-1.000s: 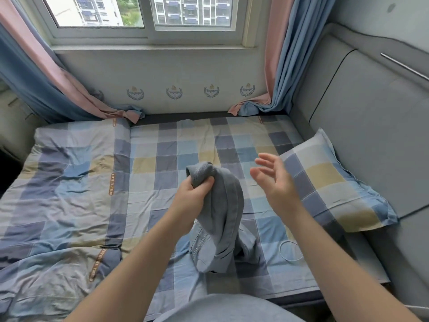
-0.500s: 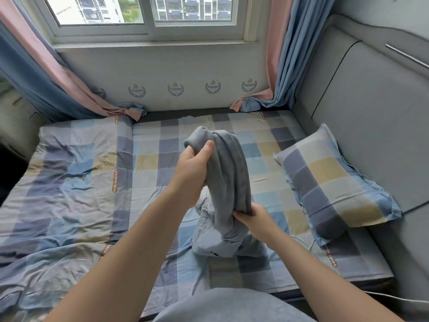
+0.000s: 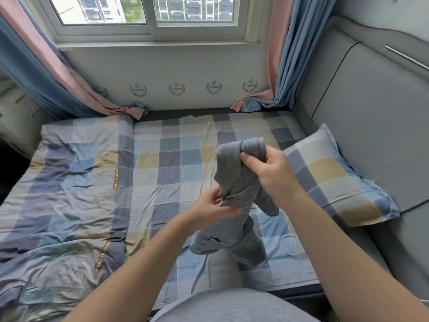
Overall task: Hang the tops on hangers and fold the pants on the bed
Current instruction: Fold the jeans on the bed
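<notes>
Both hands have swapped places on the grey-blue garment (image 3: pixel 234 182) since half a second ago: then the left hand held its top and the right hand held it lower down, and now it is the other way round. The right hand (image 3: pixel 271 173) has its grip wrapped round the bunched upper end, fingers curled over the cloth and thumb pressed into it, holding that end up above the bed (image 3: pixel 162 163). The left hand (image 3: pixel 209 208) is lower and to the left, its grip pinching a fold at the garment's middle between thumb and fingertips.

From there the cloth hangs down twisted, and its lower end rests in a heap on the checked sheet near the bed's front edge. Seams and what looks like a pocket opening show in that lower part; I cannot tell for sure whether it is a top or pants.

A checked pillow (image 3: pixel 329 177) lies to the right against the padded grey headboard (image 3: pixel 371 101), apart from the garment. A crumpled quilt (image 3: pixel 69 182) in the same check covers the left half of the bed. A thin white cable (image 3: pixel 291 245) loops on the sheet just right of the heap. Behind the bed, pink and blue curtains (image 3: pixel 285 54) hang at either side of the window (image 3: pixel 148 10).
</notes>
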`<state>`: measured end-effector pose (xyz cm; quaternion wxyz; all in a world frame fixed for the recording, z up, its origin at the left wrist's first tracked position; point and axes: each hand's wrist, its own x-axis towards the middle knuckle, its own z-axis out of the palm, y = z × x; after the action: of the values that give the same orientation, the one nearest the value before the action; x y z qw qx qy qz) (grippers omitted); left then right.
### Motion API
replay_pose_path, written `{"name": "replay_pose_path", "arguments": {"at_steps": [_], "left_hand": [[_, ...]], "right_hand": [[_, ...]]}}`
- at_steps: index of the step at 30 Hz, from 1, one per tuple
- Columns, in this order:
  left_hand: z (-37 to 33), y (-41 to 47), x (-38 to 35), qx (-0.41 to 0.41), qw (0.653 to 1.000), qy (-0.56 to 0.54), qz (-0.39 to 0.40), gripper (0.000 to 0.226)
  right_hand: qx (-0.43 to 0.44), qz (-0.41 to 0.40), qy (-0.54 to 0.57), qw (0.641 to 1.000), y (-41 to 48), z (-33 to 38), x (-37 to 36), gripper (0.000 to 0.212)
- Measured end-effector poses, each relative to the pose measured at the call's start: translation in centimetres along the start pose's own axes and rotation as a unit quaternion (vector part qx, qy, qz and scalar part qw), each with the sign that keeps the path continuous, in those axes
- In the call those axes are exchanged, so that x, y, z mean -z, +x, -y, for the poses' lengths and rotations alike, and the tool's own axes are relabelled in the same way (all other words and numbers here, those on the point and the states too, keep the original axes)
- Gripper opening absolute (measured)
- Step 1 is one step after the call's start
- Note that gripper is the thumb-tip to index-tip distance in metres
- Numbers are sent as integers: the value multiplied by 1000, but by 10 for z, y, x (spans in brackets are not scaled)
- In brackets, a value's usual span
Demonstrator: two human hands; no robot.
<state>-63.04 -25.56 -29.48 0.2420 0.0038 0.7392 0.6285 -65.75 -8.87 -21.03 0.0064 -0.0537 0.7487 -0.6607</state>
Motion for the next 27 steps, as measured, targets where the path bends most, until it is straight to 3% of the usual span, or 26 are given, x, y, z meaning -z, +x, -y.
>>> {"name": "replay_pose_path", "arguments": {"at_steps": [2,4,7,9,13,17,19,22,27], "left_hand": [[2,0,-7,-23,998,52,-19,38],[0,1,-13,-26,991,119,-48,8],[0,2,-13,-20,986,147,-79,26],[-2,0,-11,-30,989,113,-87,28],[-14,-1,-2,-58,988,2,-145,15],[-33,-5,14,-48,971,-124,-196,16],[-42,-9,17,-56,970,-134,-195,18],[-58,-16,11,-79,973,-121,-178,23],[-83,-21,12,-101,961,-183,-180,22]], "right_hand": [[30,6,0,1000,4,17,0,10],[53,7,0,999,8,28,-1,8],[42,11,14,999,14,31,0,9],[0,41,17,999,17,24,3,16],[-49,76,-36,995,6,0,15,51],[-91,135,-33,986,-20,-36,19,62],[-121,160,-39,979,-31,-57,14,71],[-179,178,-47,966,-46,-84,3,57],[-189,158,-99,964,-54,-115,0,27]]}}
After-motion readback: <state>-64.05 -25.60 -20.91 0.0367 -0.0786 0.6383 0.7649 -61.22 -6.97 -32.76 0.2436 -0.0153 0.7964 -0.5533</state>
